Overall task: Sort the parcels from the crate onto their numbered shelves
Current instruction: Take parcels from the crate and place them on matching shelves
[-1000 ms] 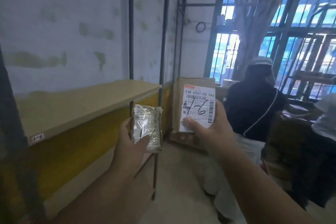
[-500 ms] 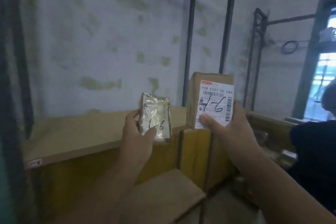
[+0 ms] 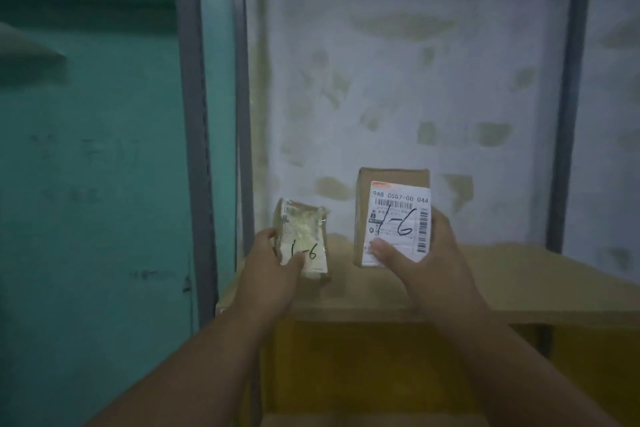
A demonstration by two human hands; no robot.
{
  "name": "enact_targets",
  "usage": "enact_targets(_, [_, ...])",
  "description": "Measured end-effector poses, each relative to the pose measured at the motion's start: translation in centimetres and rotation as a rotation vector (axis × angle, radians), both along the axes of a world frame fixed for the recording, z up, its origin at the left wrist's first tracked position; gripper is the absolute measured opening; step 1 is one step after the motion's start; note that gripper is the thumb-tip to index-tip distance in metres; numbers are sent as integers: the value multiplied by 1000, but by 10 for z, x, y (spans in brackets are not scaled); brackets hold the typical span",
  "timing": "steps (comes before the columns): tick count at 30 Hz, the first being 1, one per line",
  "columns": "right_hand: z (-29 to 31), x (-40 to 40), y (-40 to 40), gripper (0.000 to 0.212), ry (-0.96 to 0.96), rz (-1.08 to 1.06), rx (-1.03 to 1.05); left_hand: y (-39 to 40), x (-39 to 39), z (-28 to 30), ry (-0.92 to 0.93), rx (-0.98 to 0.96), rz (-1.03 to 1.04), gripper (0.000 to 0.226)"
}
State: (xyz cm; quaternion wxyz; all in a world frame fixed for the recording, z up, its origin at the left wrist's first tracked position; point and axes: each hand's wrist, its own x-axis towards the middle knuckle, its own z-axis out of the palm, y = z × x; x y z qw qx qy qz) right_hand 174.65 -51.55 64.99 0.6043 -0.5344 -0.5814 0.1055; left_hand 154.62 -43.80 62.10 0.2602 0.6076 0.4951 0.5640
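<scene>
My left hand (image 3: 270, 270) grips a small parcel wrapped in clear tape (image 3: 303, 236), handwritten "1-6", thumb across its front. My right hand (image 3: 426, 263) holds a brown cardboard parcel (image 3: 393, 215) upright; its white shipping label with a barcode also reads "1-6". Both parcels are held side by side just above the left end of a tan wooden shelf board (image 3: 519, 284). The crate is out of view.
Grey metal rack uprights (image 3: 194, 149) stand at the shelf's left, another upright (image 3: 568, 97) at the right. A teal wall (image 3: 86, 166) lies to the left, a patchy white wall behind. A yellow panel (image 3: 381, 364) sits below the board.
The view has swung left, away from the windows and the seated people, to face the shelf's left end. Both hands still hold their parcels, now lower and over the board.
</scene>
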Motion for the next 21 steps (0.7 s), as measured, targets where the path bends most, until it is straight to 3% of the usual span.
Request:
enact_targets(9, [0, 8, 62, 61, -26, 76, -137, 57, 8, -5, 272, -114, 240, 50])
enact_targets(13, [4, 16, 82, 57, -41, 131, -199, 65, 8, -3, 579, -186, 466, 49])
enact_targets(16, [3, 27, 94, 46, -45, 167, -278, 57, 14, -5, 643, -61, 575, 44])
enact_targets(21, [0, 40, 107, 37, -140, 204, -433, 21, 39, -13, 540, 207, 513, 37])
